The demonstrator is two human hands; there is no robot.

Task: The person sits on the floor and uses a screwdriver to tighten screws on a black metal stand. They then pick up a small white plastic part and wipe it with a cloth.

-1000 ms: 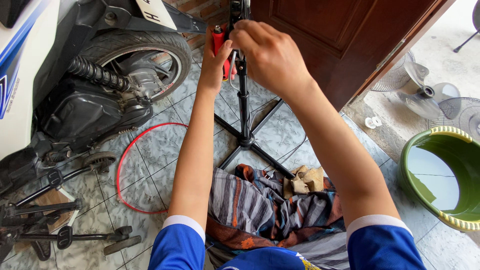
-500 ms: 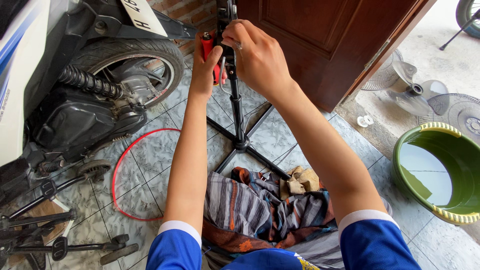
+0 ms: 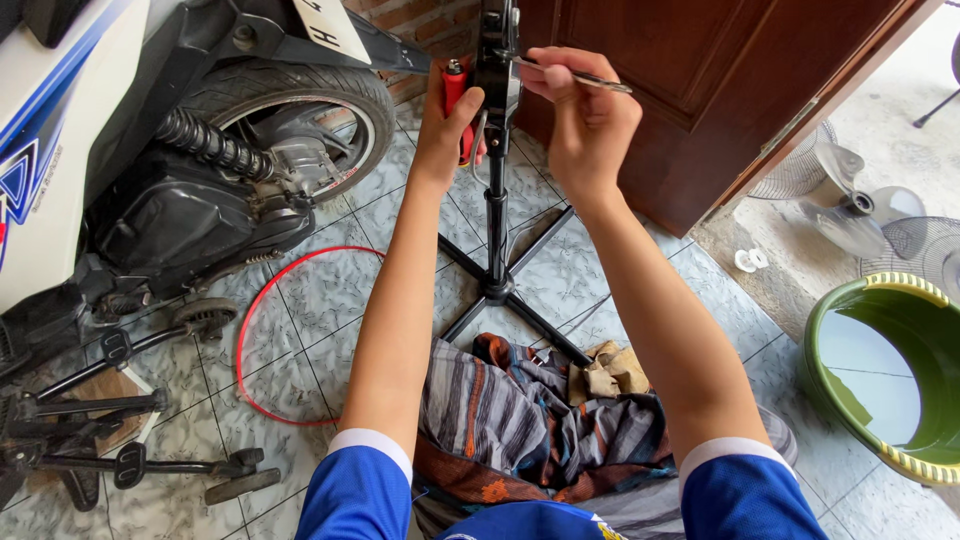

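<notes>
The left hand is closed around a red handle at the top of a black repair stand, and the right hand pinches a thin metal tool whose tip touches the stand's head. The stand's legs spread on the tiled floor. Just below lies a striped cloth, to the left a red hoop and a scooter, and to the right a green basin with water.
</notes>
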